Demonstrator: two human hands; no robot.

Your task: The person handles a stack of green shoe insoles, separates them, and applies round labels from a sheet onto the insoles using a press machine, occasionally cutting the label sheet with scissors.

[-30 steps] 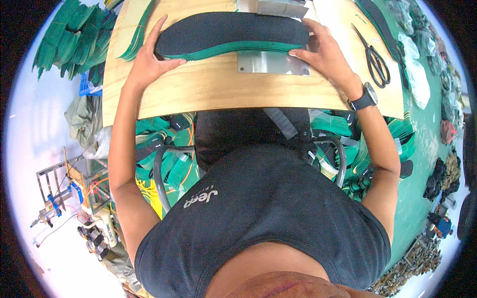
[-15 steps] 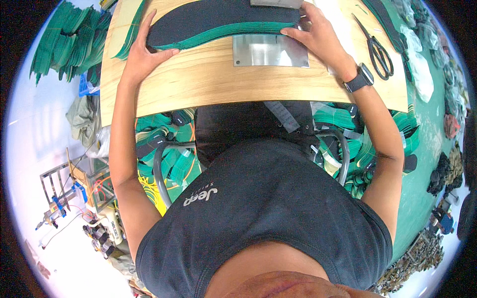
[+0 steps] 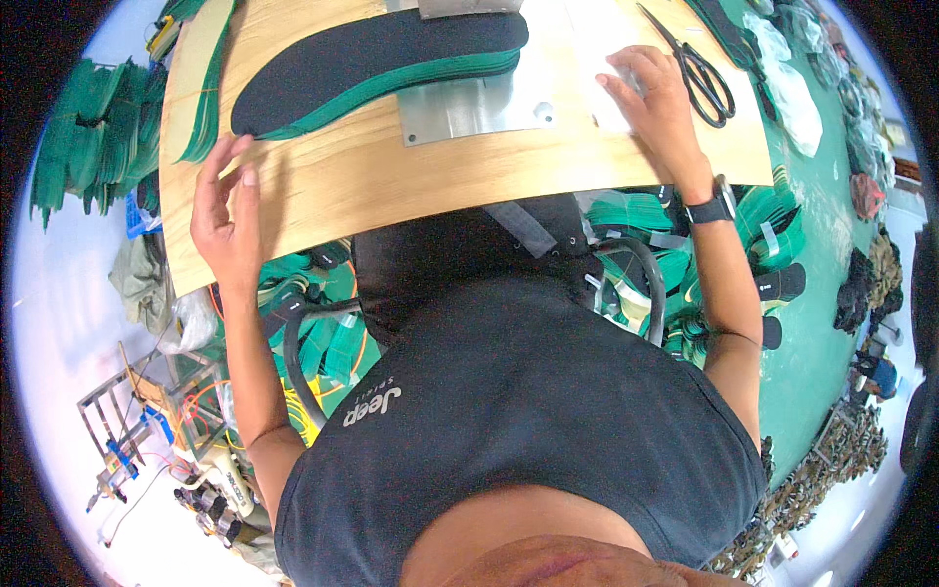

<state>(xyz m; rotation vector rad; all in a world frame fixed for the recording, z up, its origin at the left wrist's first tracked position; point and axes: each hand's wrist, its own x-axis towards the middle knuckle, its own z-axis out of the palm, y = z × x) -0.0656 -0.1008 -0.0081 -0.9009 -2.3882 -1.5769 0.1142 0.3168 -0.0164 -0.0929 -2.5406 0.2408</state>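
Black-topped insole stack (image 3: pixel 381 73), green-edged, long, gently curved

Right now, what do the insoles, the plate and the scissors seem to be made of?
Insoles: perhaps foam with fabric; the top is matt black, the edge green in thin layers.
Plate: probably steel or aluminium, polished; it is silvery and reflects light.
Scissors: probably metal, judging by the slim, pointed shape; the finish is dark, whether coated I cannot tell.

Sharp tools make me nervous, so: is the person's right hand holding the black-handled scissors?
No: the right hand is open, and the black-handled scissors lie on the wooden tabletop to its right.
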